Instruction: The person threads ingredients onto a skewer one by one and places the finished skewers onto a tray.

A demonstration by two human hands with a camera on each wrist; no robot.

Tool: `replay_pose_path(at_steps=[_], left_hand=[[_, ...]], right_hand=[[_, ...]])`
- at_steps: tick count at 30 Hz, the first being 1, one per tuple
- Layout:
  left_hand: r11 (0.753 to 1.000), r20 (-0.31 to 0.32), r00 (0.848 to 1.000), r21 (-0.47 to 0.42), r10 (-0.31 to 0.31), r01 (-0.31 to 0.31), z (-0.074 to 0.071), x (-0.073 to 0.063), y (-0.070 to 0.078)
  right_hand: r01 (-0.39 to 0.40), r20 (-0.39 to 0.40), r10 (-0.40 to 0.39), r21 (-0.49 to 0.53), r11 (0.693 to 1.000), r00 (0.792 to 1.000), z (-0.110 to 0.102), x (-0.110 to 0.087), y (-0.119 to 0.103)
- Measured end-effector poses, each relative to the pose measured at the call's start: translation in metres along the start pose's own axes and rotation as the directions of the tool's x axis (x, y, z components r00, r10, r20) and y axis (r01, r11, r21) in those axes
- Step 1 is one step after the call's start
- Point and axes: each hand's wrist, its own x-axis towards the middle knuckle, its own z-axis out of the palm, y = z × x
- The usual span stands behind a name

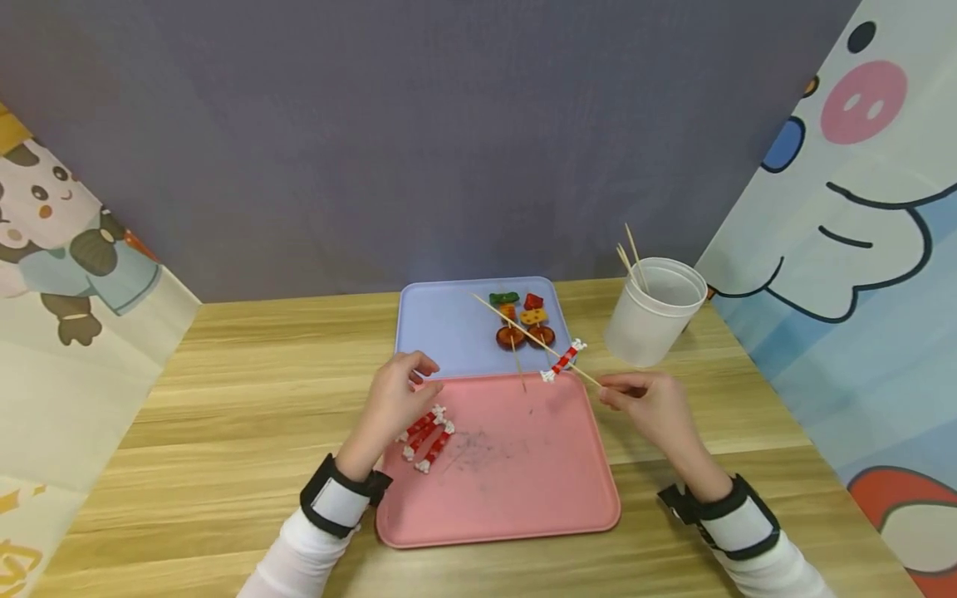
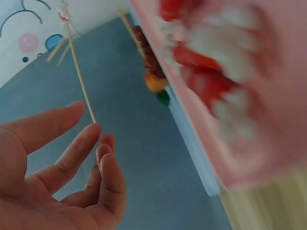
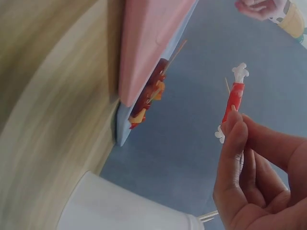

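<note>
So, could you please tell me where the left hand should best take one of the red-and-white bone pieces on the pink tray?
Probably pinch a bone piece at its narrow red shaft, between the white knobs, from above. They lie flat, side by side on the pink tray, under the left hand.

Matt plastic pink tray (image 1: 523,498), thin wooden skewer (image 1: 523,332), wood-grain table (image 1: 224,399)

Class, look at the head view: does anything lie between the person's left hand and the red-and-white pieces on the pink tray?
Nothing visible does. The left hand hovers empty right beside the red-and-white pieces on the pink tray, with no object between them.
</note>
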Motion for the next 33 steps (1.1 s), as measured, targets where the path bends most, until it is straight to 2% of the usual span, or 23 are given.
replay_pose_path(at_steps=[4,8,15,19,24,29,33], left_hand=[[0.999,0.051,0.998,0.034,-0.035,0.034,-0.006,-0.004,-0.011],[0.994,0.107,0.992,0.090,-0.074,0.064,-0.013,-0.005,-0.016],[0.977,0.201,0.971,0.192,-0.130,0.091,-0.017,-0.004,-0.020],[0.966,0.283,0.946,0.246,-0.155,0.085,-0.016,-0.005,-0.023],[0.948,0.379,0.900,0.303,-0.216,0.100,-0.015,-0.008,-0.026],[0.946,0.427,0.865,0.290,-0.264,0.146,-0.016,-0.010,-0.025],[0.945,0.452,0.847,0.285,-0.280,0.161,-0.016,-0.012,-0.022]], right_hand=[[0.018,-0.024,-0.018,-0.001,1.000,1.000,-0.003,-0.002,0.006],[0.022,-0.041,-0.022,-0.008,1.000,0.999,-0.007,-0.005,0.009],[0.034,-0.065,-0.039,-0.078,0.996,0.997,-0.012,-0.005,0.015],[0.041,-0.075,-0.049,-0.099,0.994,0.996,-0.014,-0.007,0.019],[0.036,-0.092,-0.050,-0.145,0.989,0.995,-0.015,-0.008,0.022],[0.039,-0.101,-0.055,-0.154,0.987,0.993,-0.014,-0.007,0.024],[0.028,-0.103,-0.045,-0.157,0.987,0.994,-0.013,-0.008,0.025]])
